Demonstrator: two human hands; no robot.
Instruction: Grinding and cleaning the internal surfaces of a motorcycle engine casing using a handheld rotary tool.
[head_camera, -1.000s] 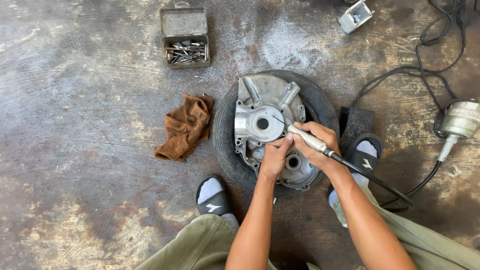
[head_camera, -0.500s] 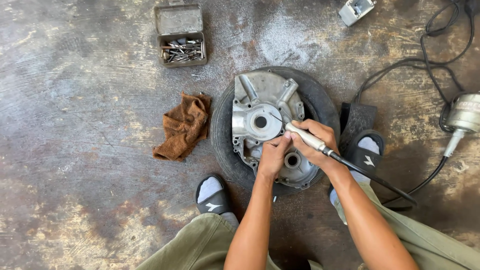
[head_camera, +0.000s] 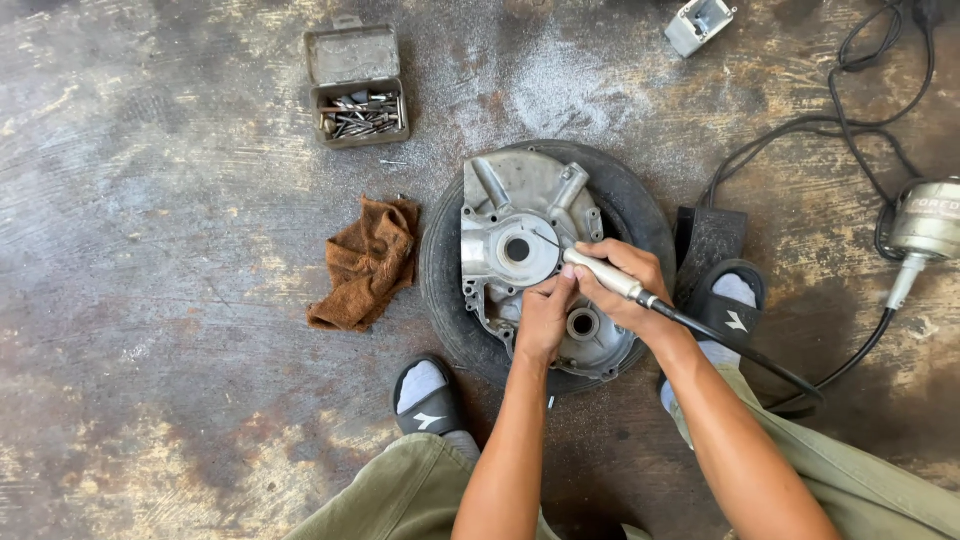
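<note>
Right hand (head_camera: 625, 285): closed around a metal rotary handpiece (head_camera: 603, 274), thin bit at its tip touching the flat ring face around the centre bore of the casing. Black flexible shaft (head_camera: 740, 350) trailing from the rear of the handpiece, back past the wrist.

Left hand (head_camera: 545, 315): fingers curled, fingertips against the front of the handpiece just beside the right-hand grip, heel resting on the casing; whether truly gripping or only steadying cannot be told.

Grey cast-metal engine casing (head_camera: 520, 225): directly under both hands, lying flat on a black rubber tyre (head_camera: 445, 270), centre bore just ahead of the bit.

Brown rag (head_camera: 368, 262): crumpled on the floor, left of the grip, just beside the tyre.

Open metal tin of bits (head_camera: 357, 85): well ahead and left of the grip.

Silver motor unit (head_camera: 925, 225): far right of the grip, black cables (head_camera: 850, 120) looping beyond.

Small grey box (head_camera: 698, 22): well ahead of the grip.

Two black sandals with grey socks (head_camera: 428, 395): one behind the left hand, one right of the grip.

Stained concrete floor (head_camera: 150, 300): beneath all.
</note>
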